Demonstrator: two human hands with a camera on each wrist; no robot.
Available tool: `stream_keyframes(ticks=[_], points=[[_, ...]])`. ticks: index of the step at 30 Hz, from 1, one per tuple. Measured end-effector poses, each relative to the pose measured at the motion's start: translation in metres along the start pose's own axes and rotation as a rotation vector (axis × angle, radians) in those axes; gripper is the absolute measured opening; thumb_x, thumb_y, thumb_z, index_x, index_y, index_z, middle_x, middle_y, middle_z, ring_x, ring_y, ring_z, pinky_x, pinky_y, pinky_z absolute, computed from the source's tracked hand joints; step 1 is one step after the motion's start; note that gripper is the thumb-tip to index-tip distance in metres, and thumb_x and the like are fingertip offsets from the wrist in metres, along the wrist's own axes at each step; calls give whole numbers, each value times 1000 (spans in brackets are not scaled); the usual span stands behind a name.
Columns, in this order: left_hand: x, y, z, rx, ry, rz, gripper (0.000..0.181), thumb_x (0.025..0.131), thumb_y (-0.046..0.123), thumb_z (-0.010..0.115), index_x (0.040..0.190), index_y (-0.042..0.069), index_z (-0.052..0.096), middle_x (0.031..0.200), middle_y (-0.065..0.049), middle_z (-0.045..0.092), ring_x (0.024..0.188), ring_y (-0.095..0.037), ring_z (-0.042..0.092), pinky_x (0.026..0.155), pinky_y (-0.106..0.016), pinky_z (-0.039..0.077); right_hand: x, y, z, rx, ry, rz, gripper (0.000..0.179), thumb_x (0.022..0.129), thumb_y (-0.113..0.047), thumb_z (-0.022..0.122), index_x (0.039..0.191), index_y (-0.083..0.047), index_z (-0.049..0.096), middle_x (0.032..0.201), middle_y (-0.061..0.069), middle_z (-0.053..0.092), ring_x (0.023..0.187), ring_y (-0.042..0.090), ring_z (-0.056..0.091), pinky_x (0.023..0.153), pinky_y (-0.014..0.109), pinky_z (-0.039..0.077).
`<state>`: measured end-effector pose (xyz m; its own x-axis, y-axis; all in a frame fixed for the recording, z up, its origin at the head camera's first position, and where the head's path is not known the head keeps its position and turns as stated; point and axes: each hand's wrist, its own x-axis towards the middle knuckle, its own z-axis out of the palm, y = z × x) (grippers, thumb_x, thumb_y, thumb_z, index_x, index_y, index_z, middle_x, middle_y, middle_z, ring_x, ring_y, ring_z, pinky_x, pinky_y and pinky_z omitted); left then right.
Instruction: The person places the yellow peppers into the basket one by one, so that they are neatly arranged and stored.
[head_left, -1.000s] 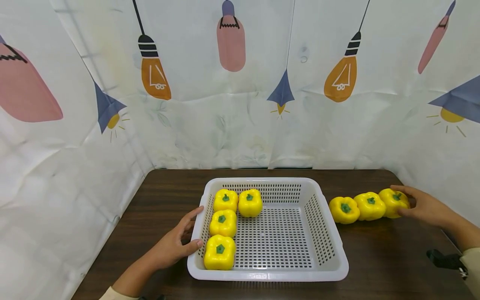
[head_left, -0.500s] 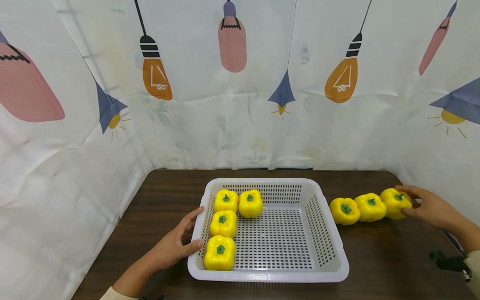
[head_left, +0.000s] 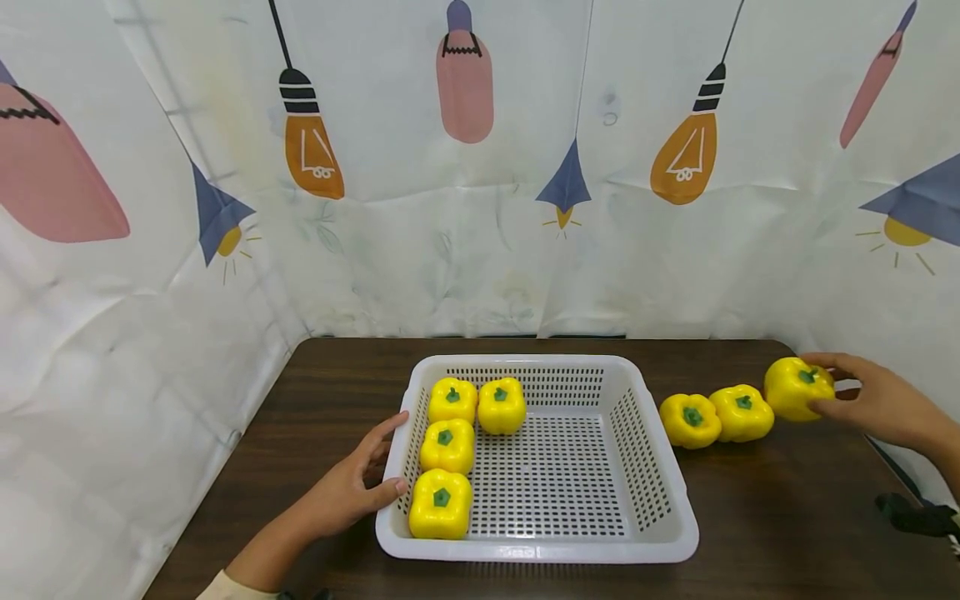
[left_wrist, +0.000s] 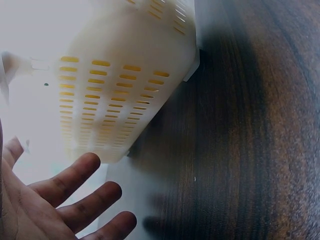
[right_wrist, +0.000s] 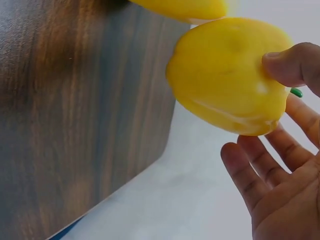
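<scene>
Your right fingers clamp the yellow bell pepper, its stem turned palmward; from it the white perforated basket lies between eight and nine o'clock. Your left fingers, spread apart, are at the basket's nine-o'clock rim.

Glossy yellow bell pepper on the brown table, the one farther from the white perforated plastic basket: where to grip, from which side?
Probably pinch the glossy yellow bell pepper across its rounded far and near sides, coming from above: both look clear. Its left side appears to touch the neighbouring yellow bell pepper, and the short green stem gives little hold.
</scene>
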<state>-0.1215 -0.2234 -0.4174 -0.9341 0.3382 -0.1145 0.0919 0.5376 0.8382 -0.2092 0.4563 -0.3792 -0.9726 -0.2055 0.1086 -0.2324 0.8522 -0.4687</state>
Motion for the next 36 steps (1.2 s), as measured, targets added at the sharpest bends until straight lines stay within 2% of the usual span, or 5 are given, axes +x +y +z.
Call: stream_keyframes(ticks=[6, 13, 20, 26, 36], points=[[0, 1, 0, 2, -6, 25, 77, 89, 28, 62, 146, 43, 12, 135, -12, 46, 108, -29, 55, 80, -40, 51, 2, -8, -9, -20, 20, -17, 69, 83, -28, 72, 136, 4, 40, 126, 28, 42, 100, 41, 45, 63, 19, 48], [-1, 2, 0, -18, -13, 24, 77, 90, 27, 62, 146, 43, 11, 136, -12, 45, 107, -30, 55, 77, -35, 52, 3, -20, -20, -38, 78, -61, 66, 82, -25, 74, 135, 0, 44, 125, 21, 45, 94, 2, 40, 66, 9, 40], [-1, 4, 0, -12, -9, 10, 77, 89, 28, 62, 146, 44, 11, 136, -12, 45, 107, -29, 55, 78, -37, 51, 5, -36, -23, -49, 67, -49, 70, 82, -29, 73, 137, 0, 41, 124, 23, 45, 100, 40, 47, 64, 26, 49], [-1, 2, 0, -9, -7, 19, 77, 89, 28, 62, 146, 43, 12, 135, -12, 46, 106, -28, 55, 78, -36, 51, 7, -51, -23, -41, 40, -53, 71, 82, -32, 72, 139, -4, 40, 128, 22, 43, 102, 41, 48, 68, 31, 51], [-1, 1, 0, 3, -4, 14, 77, 89, 29, 62, 146, 44, 11, 136, -14, 45, 108, -31, 55, 78, -39, 52, 8, -70, -21, -19, 29, -90, 69, 80, -33, 74, 138, -11, 43, 130, 17, 44, 102, 37, 50, 68, 20, 47]])
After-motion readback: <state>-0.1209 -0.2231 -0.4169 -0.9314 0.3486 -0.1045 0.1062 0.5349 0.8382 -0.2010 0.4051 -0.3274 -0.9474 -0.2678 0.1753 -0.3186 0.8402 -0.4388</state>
